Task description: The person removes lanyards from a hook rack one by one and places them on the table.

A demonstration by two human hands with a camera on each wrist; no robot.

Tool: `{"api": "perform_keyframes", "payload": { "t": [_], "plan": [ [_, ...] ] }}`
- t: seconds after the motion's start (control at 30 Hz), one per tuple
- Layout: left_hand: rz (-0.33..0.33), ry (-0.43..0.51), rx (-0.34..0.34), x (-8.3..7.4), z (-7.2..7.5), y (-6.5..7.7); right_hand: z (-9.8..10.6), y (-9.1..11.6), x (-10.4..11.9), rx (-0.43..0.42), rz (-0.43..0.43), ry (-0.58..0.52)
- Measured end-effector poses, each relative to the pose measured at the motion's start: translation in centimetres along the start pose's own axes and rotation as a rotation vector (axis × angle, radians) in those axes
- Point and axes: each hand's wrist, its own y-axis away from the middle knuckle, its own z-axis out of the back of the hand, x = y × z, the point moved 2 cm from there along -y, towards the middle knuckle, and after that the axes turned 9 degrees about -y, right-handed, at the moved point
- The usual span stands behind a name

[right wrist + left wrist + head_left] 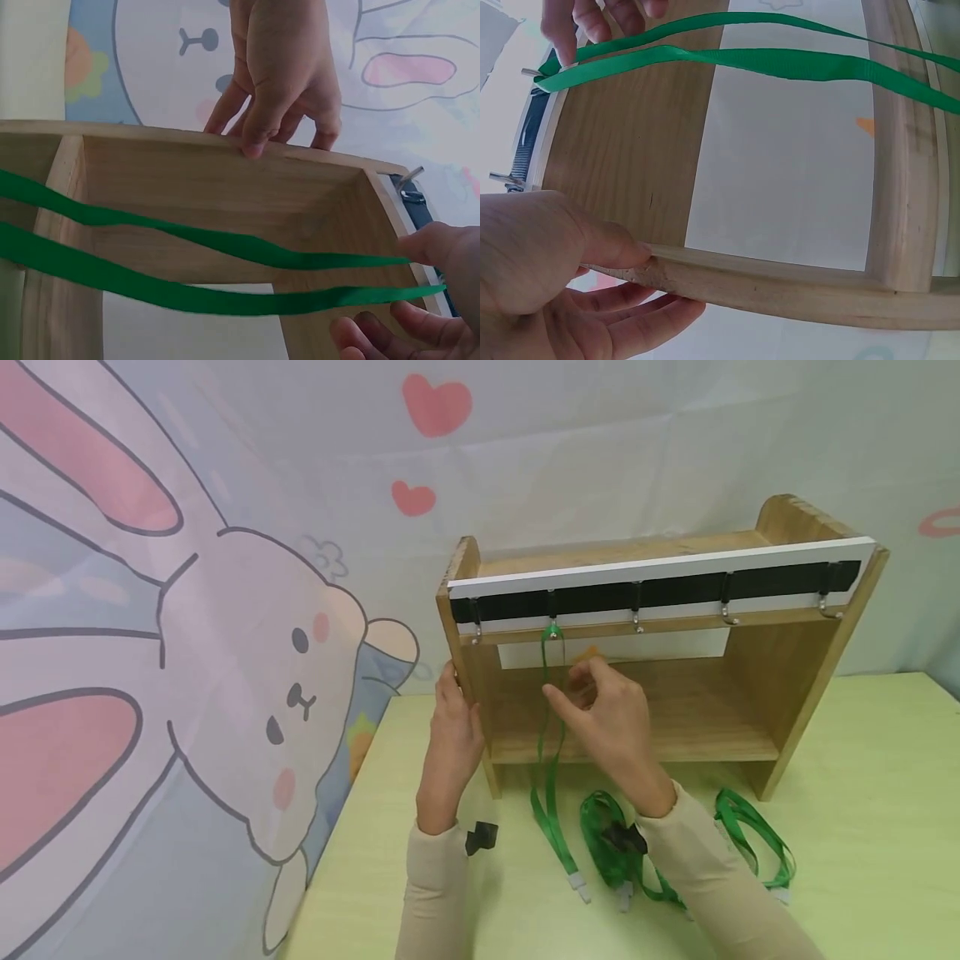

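A green lanyard (pixel 553 827) hangs from the second hook from the left on the wooden shelf (pixel 813 693), its white clip (pixel 578 883) low at the front. My left hand (pixel 452 747) grips the shelf's left side panel, thumb inside and fingers outside, as the left wrist view shows. Beside the upper part of the hanging straps is my right hand (pixel 617 714), fingers bent loosely and apart from the thumb. In the right wrist view, the green straps (pixel 225 300) run between the thumb and fingers without being pinched; whether the thumb touches one, I cannot tell.
Several metal hooks line a black strip (pixel 682 591) on the shelf's white front board (pixel 787 557). More green lanyards (pixel 602 839) lie on the pale table (pixel 877 827), one (pixel 757 839) right of my right forearm. Behind is a cartoon-rabbit cloth (pixel 225 635).
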Motion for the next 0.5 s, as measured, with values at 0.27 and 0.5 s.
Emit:
{"api": "perform_keyframes", "payload": {
  "t": [0.27, 0.5],
  "plan": [
    [0.011, 0.013, 0.012, -0.1, -0.1, -0.1, -1.3, -0.4, 0.1, -0.041, -0.002, 0.007],
    [0.013, 0.003, 0.007, -0.1, 0.2, 0.0, -2.0, -0.9, 0.7, -0.041, 0.009, 0.021]
  ]
}}
